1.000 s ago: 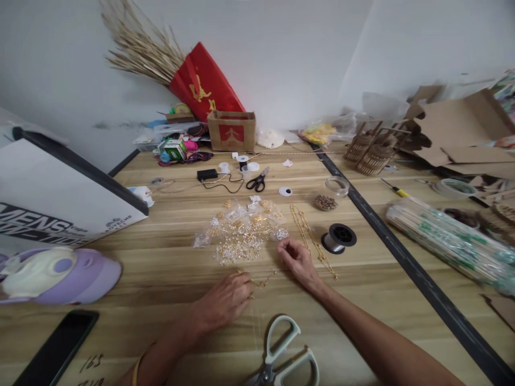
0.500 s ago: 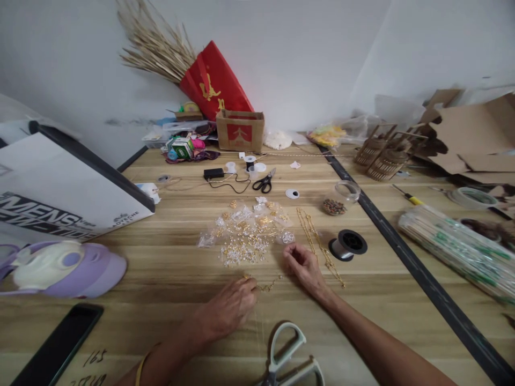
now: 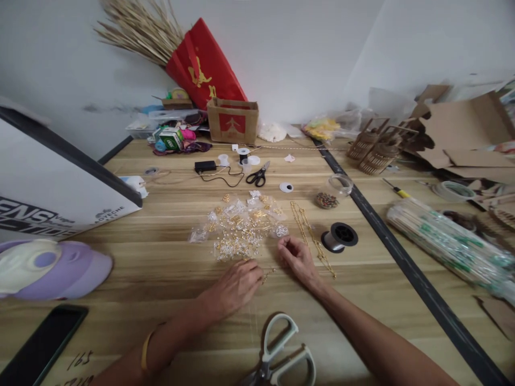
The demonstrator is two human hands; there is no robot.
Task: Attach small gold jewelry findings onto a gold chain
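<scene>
My left hand (image 3: pixel 240 285) is closed, knuckles up, at the front of a scatter of clear and gold beads (image 3: pixel 237 244). A short gold beaded strand (image 3: pixel 269 275) runs out to the right from its fingers. Below that hand a thin, almost invisible thread hangs down over the wood. My right hand (image 3: pixel 296 259) has its thumb and fingertips pinched together; whatever is between them is too small to see. Just beyond it sits a small bag of silvery rings (image 3: pixel 281 230). Long gold chains (image 3: pixel 308 233) lie to its right, beside a black spool of wire (image 3: pixel 340 237).
Pale-handled scissors (image 3: pixel 277 348) lie at the near edge and black scissors (image 3: pixel 257 176) farther back. A tub of brown beads (image 3: pixel 328 200) stands to the right, before wrapped sticks (image 3: pixel 442 246). Leftward are a purple-and-white item (image 3: pixel 76 268), a phone (image 3: pixel 44 343) and a white box (image 3: pixel 48 187).
The whole view has shifted slightly left and up. My left hand has moved a little right and forward, over more of the beaded strand. My right hand keeps its pinch.
</scene>
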